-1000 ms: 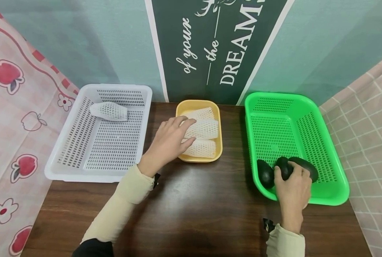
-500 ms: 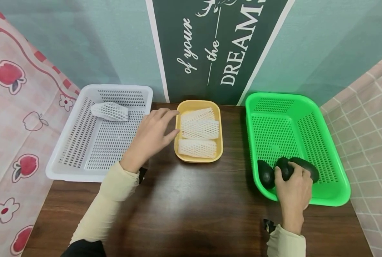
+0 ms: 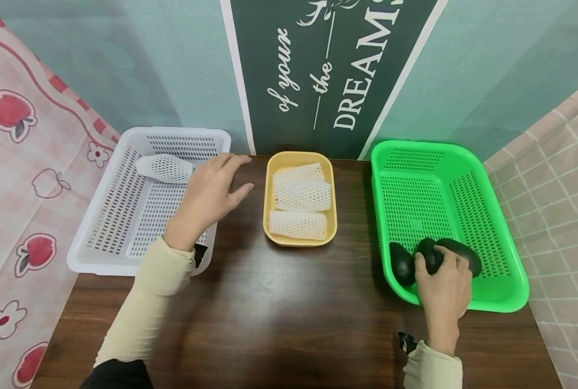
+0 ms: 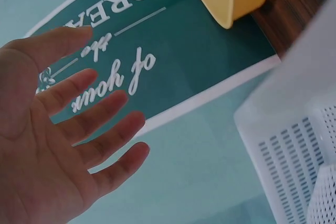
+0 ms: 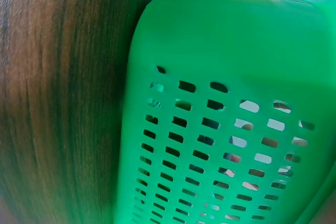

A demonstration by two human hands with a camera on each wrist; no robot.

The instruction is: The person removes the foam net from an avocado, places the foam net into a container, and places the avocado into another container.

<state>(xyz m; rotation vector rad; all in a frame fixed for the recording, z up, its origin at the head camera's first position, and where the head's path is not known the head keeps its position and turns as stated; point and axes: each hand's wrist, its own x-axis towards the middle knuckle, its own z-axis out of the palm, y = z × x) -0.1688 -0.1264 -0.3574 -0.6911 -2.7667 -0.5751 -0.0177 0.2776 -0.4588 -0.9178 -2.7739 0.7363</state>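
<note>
In the head view my right hand (image 3: 445,286) reaches into the green basket (image 3: 415,294) and grips a dark avocado (image 3: 429,254). A second avocado (image 3: 402,265) lies to its left, and a third (image 3: 462,254) to its right, partly behind the fingers. My left hand (image 3: 207,193) hovers over the right rim of the white basket (image 3: 99,224), fingers spread and holding nothing; the left wrist view shows its bare palm (image 4: 47,156). A plump white foam net sleeve (image 3: 164,168) lies in that basket; its contents cannot be made out.
Between the baskets stands a yellow tray (image 3: 298,156) with three flat foam net sleeves (image 3: 302,195). A printed cloth backdrop (image 3: 181,59) hangs behind the wooden table (image 3: 298,313). The right wrist view shows mostly the green basket's perforated wall (image 5: 226,45).
My left hand has moved left, from over the foam sleeves in the yellow tray to the white basket's right side, without taking any. My right hand keeps its grip in the green basket.
</note>
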